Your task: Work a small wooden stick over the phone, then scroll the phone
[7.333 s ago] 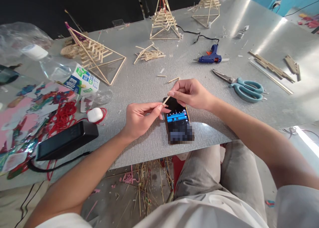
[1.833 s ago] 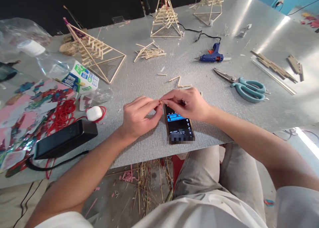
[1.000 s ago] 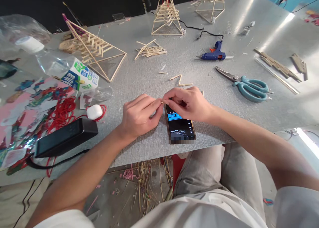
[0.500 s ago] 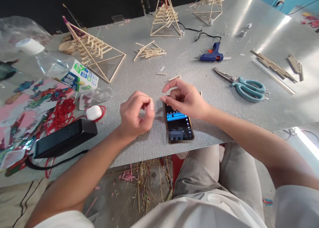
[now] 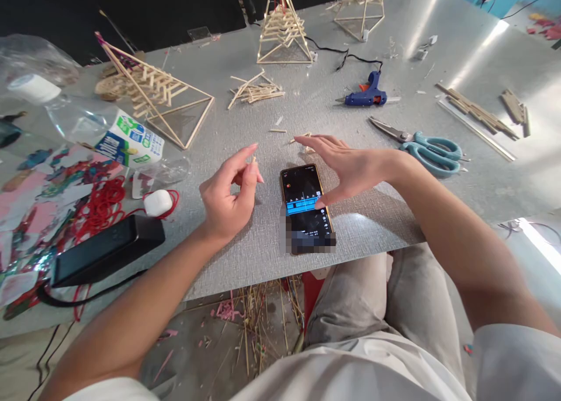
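Note:
A phone (image 5: pixel 307 214) with a lit screen lies on the grey table (image 5: pixel 245 266) near its front edge. My right hand (image 5: pixel 350 164) is spread over the phone's right side, its thumb by the screen and its fingers stretched toward small stick pieces (image 5: pixel 302 138) above the phone. To the left of the phone my left hand (image 5: pixel 230 193) pinches a small pale bit, seemingly wood, between thumb and index finger. A pile of thin wooden sticks (image 5: pixel 258 91) lies farther back.
Stick pyramids (image 5: pixel 283 35) stand at the back. A blue glue gun (image 5: pixel 368 97), scissors (image 5: pixel 436 152) and wooden strips (image 5: pixel 477 111) lie right. At left are a bottle (image 5: pixel 87 117), red cord (image 5: pixel 103 205), a white case (image 5: pixel 158 203) and a black device (image 5: pixel 107 249).
My right hand has opened and shifted right, uncovering more of the phone. The fingers of my left hand have loosened a little, still pinched. The whole view has shifted slightly.

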The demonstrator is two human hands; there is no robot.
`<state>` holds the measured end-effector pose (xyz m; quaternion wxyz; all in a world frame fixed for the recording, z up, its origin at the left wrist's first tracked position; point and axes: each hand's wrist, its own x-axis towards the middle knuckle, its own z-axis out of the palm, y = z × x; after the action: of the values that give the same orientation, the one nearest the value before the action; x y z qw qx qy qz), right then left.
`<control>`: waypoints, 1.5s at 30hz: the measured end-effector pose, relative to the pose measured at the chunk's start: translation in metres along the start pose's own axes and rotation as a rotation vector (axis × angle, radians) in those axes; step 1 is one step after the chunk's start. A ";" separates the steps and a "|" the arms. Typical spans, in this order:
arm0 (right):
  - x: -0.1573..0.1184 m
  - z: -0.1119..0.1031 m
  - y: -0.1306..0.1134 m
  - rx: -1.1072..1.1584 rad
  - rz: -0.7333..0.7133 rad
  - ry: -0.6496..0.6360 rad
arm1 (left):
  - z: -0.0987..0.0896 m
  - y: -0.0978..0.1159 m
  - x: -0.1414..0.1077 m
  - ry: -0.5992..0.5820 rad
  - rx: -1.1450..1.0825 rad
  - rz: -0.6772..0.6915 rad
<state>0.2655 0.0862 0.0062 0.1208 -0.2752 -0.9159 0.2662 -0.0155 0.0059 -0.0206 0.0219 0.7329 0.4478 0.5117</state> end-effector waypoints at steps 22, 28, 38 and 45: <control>0.025 0.019 -0.027 0.245 -0.219 0.336 | 0.002 0.005 -0.006 -0.031 0.116 0.087; 0.028 0.032 -0.037 0.430 -0.180 0.385 | -0.002 0.004 -0.008 -0.085 0.175 0.175; 0.028 0.028 -0.035 0.451 -0.177 0.376 | -0.002 0.007 -0.004 -0.133 0.155 0.280; 0.024 0.026 -0.039 0.401 -0.210 0.346 | -0.006 0.007 -0.001 -0.169 0.126 0.318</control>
<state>0.2187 0.0614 0.0084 0.3544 -0.1907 -0.8343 0.3769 -0.0152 -0.0016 -0.0150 -0.0676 0.8347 0.3540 0.4165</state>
